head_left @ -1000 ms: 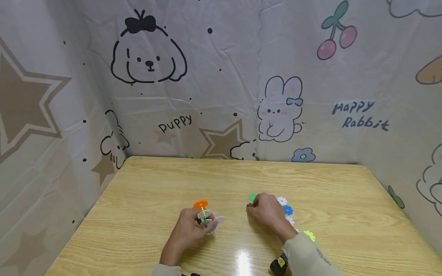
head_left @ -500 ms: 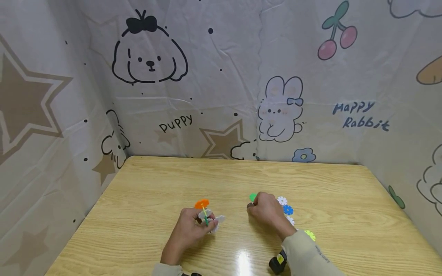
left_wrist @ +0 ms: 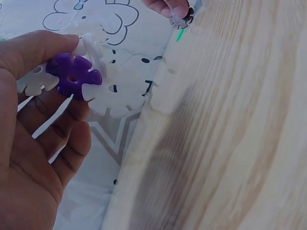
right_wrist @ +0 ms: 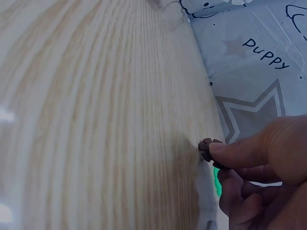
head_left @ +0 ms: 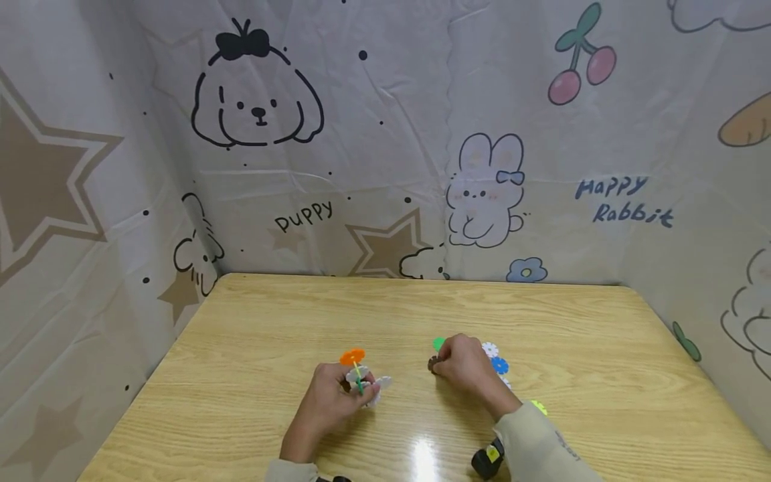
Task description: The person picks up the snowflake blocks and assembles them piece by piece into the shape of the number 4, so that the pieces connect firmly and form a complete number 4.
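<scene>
My left hand [head_left: 331, 396] holds a joined cluster of plastic snowflake discs above the table's near middle. Its orange disc [head_left: 353, 356] stands highest, on a yellow and green piece. In the left wrist view, a purple disc [left_wrist: 73, 74] sits among white discs [left_wrist: 115, 91] between thumb and fingers. To the right, my right hand [head_left: 470, 365] pinches a brown snowflake disc [head_left: 433, 364] between thumb and fingertips. That brown disc [right_wrist: 206, 149] shows tilted and close over the wood in the right wrist view.
Loose discs lie around the right hand: green [head_left: 438, 343] behind it, white [head_left: 490, 349] and blue [head_left: 499, 365] beyond its right side. A yellow disc [head_left: 539, 406] is partly covered by the right sleeve. Patterned cloth [head_left: 385, 167] walls in the wooden table [head_left: 301, 308].
The brown disc shows more of itself beside the right fingertips than before. The left hand and its cluster have stayed nearly still. The head view has shifted very slightly.
</scene>
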Demonstrator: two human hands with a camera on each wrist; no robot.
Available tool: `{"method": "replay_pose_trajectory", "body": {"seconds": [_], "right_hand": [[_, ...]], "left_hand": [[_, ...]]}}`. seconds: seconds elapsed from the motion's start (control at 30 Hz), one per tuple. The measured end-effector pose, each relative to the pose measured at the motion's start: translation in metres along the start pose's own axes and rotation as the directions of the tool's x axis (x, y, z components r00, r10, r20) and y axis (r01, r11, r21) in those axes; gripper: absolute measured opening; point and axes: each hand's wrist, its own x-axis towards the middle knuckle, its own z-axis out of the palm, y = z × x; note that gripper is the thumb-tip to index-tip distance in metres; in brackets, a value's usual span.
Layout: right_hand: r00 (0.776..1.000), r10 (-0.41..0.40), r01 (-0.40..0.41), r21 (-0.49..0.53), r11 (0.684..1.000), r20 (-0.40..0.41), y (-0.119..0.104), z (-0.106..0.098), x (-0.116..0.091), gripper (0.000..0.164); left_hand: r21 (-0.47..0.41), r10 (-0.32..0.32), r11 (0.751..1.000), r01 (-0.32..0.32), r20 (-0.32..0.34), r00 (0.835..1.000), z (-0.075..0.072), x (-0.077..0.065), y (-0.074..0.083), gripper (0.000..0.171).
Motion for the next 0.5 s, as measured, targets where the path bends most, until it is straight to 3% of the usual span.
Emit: {"method": "replay_pose_trajectory", "body": {"seconds": [0.2,0.37,0.5], "right_hand": [[1.000,-0.002,0.002,0.004,1.000,0.019,-0.002,-0.002,-0.005,0.031],[1.000,0.004,-0.005,0.040,0.999,0.022,-0.004,-0.007,-0.010,0.038],[1.000,0.004,-0.006,0.094,0.996,0.020,-0.006,-0.010,-0.013,0.040]], "left_hand": [[0.009,-0.027,1.000,0.027,0.012,1.000,0.001,0.001,0.001,0.014],[0.018,-0.011,1.000,0.011,0.009,1.000,0.003,0.002,0.001,0.017],[0.001,-0.035,0.999,0.035,0.013,0.999,0.004,0.002,0.003,0.017]]}}
